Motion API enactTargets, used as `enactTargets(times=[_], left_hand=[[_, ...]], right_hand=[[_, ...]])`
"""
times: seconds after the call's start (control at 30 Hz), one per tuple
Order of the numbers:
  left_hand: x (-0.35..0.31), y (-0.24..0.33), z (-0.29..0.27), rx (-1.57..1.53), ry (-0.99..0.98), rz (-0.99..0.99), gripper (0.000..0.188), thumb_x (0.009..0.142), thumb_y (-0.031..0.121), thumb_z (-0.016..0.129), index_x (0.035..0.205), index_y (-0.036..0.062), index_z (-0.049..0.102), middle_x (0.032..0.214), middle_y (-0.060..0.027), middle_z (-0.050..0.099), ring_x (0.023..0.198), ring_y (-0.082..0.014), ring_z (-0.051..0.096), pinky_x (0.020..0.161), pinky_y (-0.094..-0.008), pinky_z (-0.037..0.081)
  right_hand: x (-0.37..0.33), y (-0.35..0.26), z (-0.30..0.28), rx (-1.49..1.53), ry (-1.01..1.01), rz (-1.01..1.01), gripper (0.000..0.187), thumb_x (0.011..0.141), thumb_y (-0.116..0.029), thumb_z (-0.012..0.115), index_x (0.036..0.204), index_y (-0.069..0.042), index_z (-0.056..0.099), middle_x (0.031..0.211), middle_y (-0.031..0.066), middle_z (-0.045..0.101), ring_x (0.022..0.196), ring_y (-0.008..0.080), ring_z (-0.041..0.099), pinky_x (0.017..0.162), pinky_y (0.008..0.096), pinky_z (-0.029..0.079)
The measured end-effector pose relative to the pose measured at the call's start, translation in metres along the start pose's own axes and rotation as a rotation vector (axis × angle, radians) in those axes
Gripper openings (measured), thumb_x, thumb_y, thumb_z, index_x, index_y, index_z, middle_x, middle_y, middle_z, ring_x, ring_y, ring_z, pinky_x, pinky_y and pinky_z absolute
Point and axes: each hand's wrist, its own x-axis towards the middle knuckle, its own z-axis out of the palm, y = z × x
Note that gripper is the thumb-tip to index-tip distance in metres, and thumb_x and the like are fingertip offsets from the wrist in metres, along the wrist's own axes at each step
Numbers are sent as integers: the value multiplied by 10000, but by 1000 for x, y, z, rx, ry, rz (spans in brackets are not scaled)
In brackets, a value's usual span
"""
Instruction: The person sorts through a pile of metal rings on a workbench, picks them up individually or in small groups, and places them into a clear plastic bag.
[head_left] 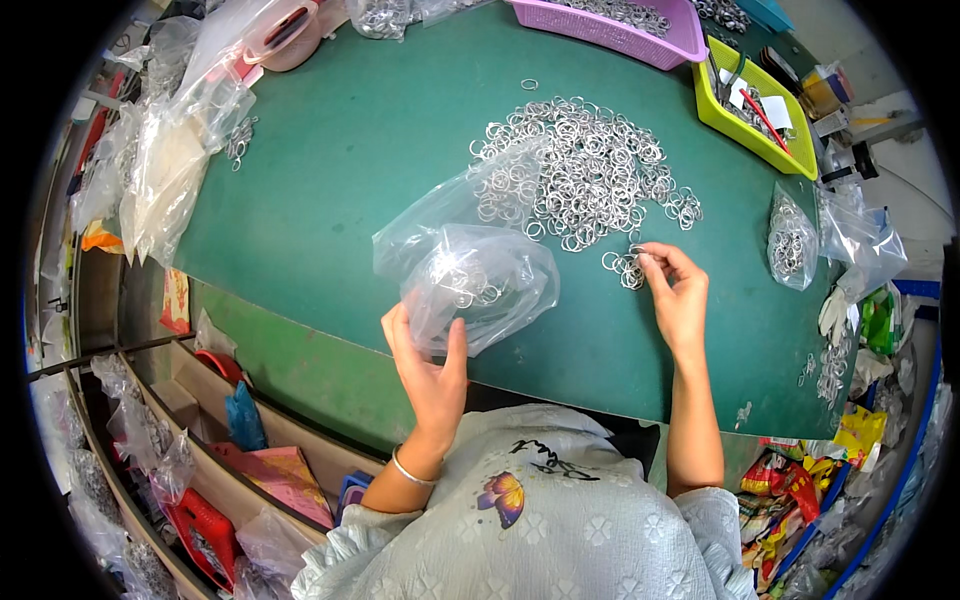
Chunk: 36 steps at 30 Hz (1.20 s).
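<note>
My left hand (430, 372) is closed round the lower side of an open clear plastic bag (520, 285), thumb to the right and fingers to the left. Several silvery metal rings lie inside that bag, showing blurred through the film. Its loose upper flap reaches over the left edge of a big heap of metal rings (595, 170). My right hand (682, 300) pinches a metal ring between thumb and fingertips, just right of a small cluster of rings (625, 268) in front of the heap. The exact grip is partly hidden by the fingers.
The green tabletop (320, 180) carries a purple basket (620, 38) of rings at the back and a yellow-green basket (745, 140) with pliers at the right. Nearby lies a filled bag of rings (790, 243). Clear bags (165, 170) hang over the left edge.
</note>
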Motion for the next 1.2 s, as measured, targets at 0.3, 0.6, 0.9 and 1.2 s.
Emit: enactTargets(times=[0.3,0.6,0.9,1.2], left_hand=[[2,1,-1,27,6,8,500,814,1,659,1271,-30,458,1183,-139,440,1103,-247,474,956,-337,390],[3,6,5,2,35,73,414,871,7,627,1248,-54,469,1113,-75,468,1042,-161,517,891,-277,422],[1,6,1,-34,-15,-9,500,823,10,657,1279,-27,454,1189,-132,434,1108,-241,469,960,-336,388],[-1,-1,-1,-42,1,-10,497,820,4,654,1276,-26,457,1187,-134,435,1110,-243,466,958,-339,388]], right_hand=[[-30,-33,2,681,-475,446,131,896,-85,623,1001,-17,663,813,67,692,645,83,602,565,197,451],[-67,-94,82,101,-241,-336,185,869,18,578,1039,37,647,939,148,659,776,213,679,688,288,534],[22,17,4,-618,244,-319,127,792,-69,702,869,13,643,876,110,583,740,211,547,656,323,449],[8,0,9,-75,8,-10,122,768,7,682,885,4,650,637,22,568,529,81,425,484,267,372]])
